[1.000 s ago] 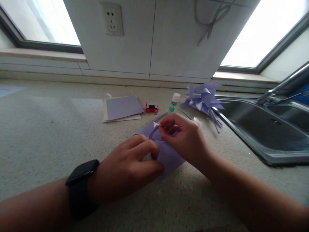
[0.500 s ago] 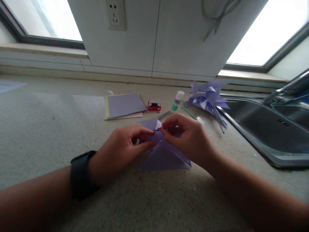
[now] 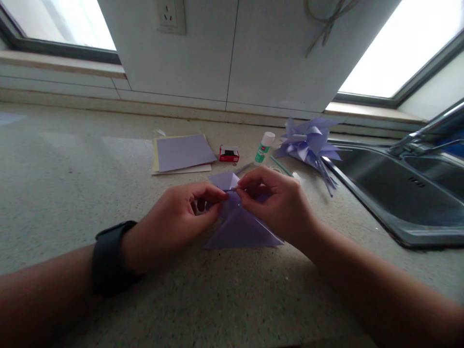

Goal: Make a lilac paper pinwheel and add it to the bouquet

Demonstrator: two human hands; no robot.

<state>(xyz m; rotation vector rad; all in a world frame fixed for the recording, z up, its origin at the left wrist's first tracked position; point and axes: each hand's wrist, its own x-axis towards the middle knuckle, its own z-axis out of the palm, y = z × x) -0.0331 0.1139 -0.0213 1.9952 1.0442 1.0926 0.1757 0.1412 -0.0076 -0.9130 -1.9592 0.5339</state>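
A folded purple paper (image 3: 246, 229) rests on the speckled counter, its lower part wide and its top partly behind my fingers. My left hand (image 3: 181, 217), with a dark band on the wrist, pinches at the paper's upper left. From the right, my right hand (image 3: 279, 198) pinches a thin dark purple edge or strip at the upper middle, thumb and forefinger together. Both sets of fingertips are close to each other. What exactly lies between them is too small to make out.
Behind are stacked paper sheets (image 3: 184, 152), a red box (image 3: 229, 153), a glue stick (image 3: 265, 147), a green stick (image 3: 281, 166) and purple paper flowers (image 3: 310, 140). A steel sink (image 3: 409, 193) is at the right.
My left thumb has drawn back from the paper's middle towards the forefinger, and its pinch is tighter. The whole view has shifted slightly.
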